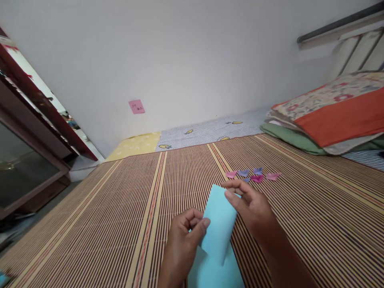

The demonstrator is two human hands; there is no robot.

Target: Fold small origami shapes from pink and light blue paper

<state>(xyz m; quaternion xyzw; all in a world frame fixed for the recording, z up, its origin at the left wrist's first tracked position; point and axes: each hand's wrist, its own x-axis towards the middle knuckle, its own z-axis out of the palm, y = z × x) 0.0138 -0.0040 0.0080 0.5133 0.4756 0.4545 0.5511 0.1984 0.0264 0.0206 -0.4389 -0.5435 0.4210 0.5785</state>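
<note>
A light blue sheet of paper [220,220] is held up between my two hands, bent over along its right side. My left hand [187,236] pinches its left edge between thumb and fingers. Near the top right corner, my right hand [250,202] grips the paper with thumb and forefinger. Below it lies more light blue paper [223,276] on the striped mat [126,208]; I cannot tell whether the two are one piece. Just beyond my right hand sit several small folded paper pieces [257,178] in pink, magenta and bluish purple.
Folded bedding [336,116] with an orange band is stacked at the right, below a radiator [360,52]. A pink note [137,107] is stuck on the white wall [186,60]. At the left stands a dark red door frame [51,104]. Another bit of blue [4,279] shows bottom left.
</note>
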